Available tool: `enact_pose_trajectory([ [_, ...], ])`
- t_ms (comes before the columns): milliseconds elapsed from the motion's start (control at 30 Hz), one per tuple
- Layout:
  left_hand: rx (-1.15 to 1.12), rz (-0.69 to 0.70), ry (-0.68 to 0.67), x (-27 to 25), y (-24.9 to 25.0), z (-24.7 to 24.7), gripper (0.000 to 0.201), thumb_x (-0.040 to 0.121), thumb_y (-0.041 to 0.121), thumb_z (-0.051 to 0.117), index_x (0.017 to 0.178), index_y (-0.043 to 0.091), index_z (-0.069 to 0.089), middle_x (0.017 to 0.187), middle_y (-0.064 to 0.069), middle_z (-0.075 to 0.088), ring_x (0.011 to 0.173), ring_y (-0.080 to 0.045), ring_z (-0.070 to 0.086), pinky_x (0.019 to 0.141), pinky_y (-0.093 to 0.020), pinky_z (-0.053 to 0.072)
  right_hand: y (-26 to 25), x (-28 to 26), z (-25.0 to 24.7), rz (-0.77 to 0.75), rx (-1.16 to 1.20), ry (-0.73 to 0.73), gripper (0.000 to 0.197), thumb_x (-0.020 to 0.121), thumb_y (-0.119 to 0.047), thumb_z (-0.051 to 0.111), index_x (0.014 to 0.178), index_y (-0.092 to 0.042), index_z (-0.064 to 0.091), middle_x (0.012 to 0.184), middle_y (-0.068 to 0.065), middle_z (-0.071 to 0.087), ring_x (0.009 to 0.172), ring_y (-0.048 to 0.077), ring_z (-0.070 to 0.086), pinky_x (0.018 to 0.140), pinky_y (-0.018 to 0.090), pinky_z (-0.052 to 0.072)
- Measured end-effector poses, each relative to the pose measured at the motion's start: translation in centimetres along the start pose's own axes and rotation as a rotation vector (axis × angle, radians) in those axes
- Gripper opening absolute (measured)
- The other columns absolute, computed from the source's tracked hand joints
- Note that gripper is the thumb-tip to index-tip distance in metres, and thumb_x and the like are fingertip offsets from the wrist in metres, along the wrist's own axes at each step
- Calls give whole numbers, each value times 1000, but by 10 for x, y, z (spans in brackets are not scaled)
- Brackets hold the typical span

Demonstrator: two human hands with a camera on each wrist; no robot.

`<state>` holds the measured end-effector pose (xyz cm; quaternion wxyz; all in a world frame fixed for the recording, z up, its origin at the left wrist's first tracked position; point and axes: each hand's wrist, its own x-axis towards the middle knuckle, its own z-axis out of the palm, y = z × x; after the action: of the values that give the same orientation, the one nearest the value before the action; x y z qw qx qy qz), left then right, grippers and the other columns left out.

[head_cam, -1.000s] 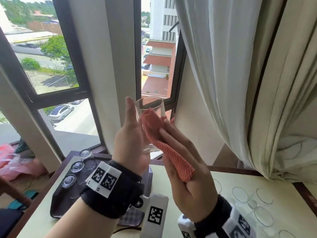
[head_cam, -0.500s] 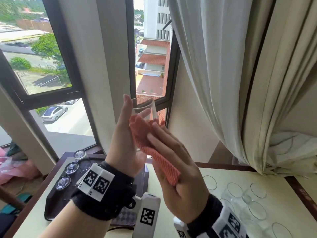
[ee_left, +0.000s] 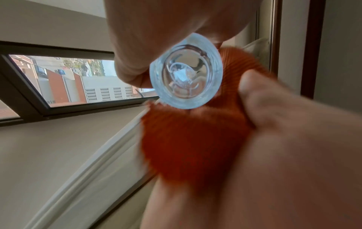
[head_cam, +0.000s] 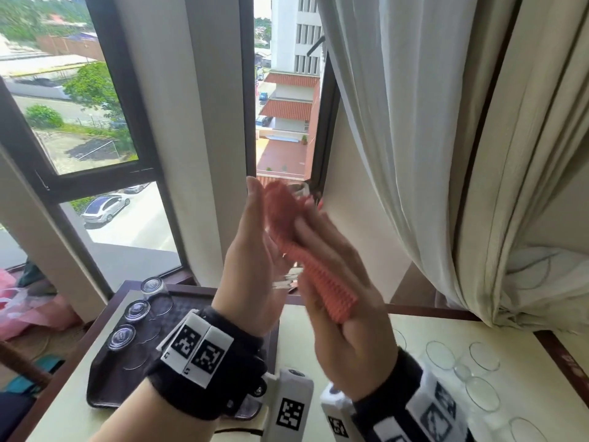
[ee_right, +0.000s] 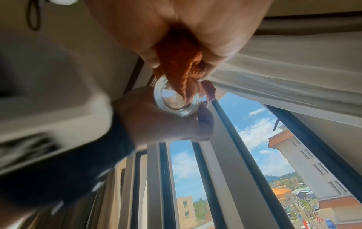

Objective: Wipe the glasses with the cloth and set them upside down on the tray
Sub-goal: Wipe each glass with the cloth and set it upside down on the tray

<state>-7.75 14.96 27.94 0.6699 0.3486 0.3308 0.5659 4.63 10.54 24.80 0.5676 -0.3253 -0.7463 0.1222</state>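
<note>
My left hand (head_cam: 251, 250) holds a clear glass (head_cam: 299, 190) up in front of the window, fingers curled round its side. Its thick base (ee_left: 186, 79) faces the left wrist camera. My right hand (head_cam: 344, 298) grips an orange knitted cloth (head_cam: 306, 250) and presses it against the glass, covering most of it. In the right wrist view the cloth (ee_right: 180, 66) is bunched between thumb and fingers over the glass (ee_right: 172, 100). A dark tray (head_cam: 108, 378) lies on the table at the lower left, with three glasses (head_cam: 137, 311) upside down on it.
Several more clear glasses (head_cam: 478, 371) stand upright on the cream table (head_cam: 318, 317) at the lower right. A white curtain (head_cam: 446, 154) hangs close on the right. Window frames and a wall pillar (head_cam: 197, 138) stand just behind the hands.
My right hand has slid the cloth up the glass, from below the rim to level with it. Both hands stay raised together.
</note>
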Motion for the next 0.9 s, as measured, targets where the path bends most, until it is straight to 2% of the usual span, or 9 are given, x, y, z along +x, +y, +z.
enact_pose_trajectory([
  [67,1,38,19,2,5,-7,68,88,76,54,116,17,71,98,-6,76,87,-21,76,77,-36,63,1,-22,1,-19,-17,-62,45,101,-2,54,145,4,51,162,13,42,153,34,35,120,54,38],
  [167,49,95,44,3,6,-12,70,87,73,51,117,13,68,79,-7,72,69,-22,75,64,-37,62,7,-38,-5,13,-13,-80,45,102,-7,54,147,0,51,163,7,43,151,32,39,119,52,41],
  [300,58,66,18,2,0,-4,87,85,82,54,135,10,60,82,-12,68,71,-28,69,73,-46,60,15,-12,-10,173,48,14,43,108,-28,48,151,-21,53,149,3,58,116,49,63,102,58,54],
  [467,86,74,-12,1,-10,4,82,86,86,51,124,16,68,105,-28,62,95,-38,62,93,-53,55,3,23,-16,121,37,51,46,108,-22,47,151,-8,50,151,7,57,127,34,62,109,36,49],
  [567,81,34,-47,6,-4,-1,68,92,84,44,116,25,69,112,3,75,104,-16,73,87,-36,60,-2,8,-9,54,43,-4,44,105,-10,50,147,3,50,160,11,45,151,29,41,121,48,39],
  [633,89,75,-10,9,1,-8,73,87,86,50,116,22,70,112,2,77,105,-18,75,82,-35,62,0,-12,-8,48,65,-39,43,104,-9,53,146,1,52,161,8,45,150,31,41,117,55,43],
  [733,152,185,99,8,6,-10,88,83,83,52,121,6,70,102,-9,81,98,-31,78,81,-40,65,5,-23,-10,133,94,-24,44,107,-18,52,150,-11,52,158,-1,50,119,48,63,96,66,55],
  [800,182,174,93,5,3,-8,86,91,73,43,133,1,65,111,-15,80,106,-33,78,96,-47,62,9,-13,-11,203,95,20,45,108,-28,49,152,-21,52,146,-1,60,107,54,63,96,59,57],
  [900,99,27,30,1,-4,1,87,97,74,41,141,2,63,129,-25,72,124,-39,69,113,-54,50,11,14,-18,249,68,79,47,107,-34,46,152,-20,51,130,-2,64,103,17,67,96,36,54],
])
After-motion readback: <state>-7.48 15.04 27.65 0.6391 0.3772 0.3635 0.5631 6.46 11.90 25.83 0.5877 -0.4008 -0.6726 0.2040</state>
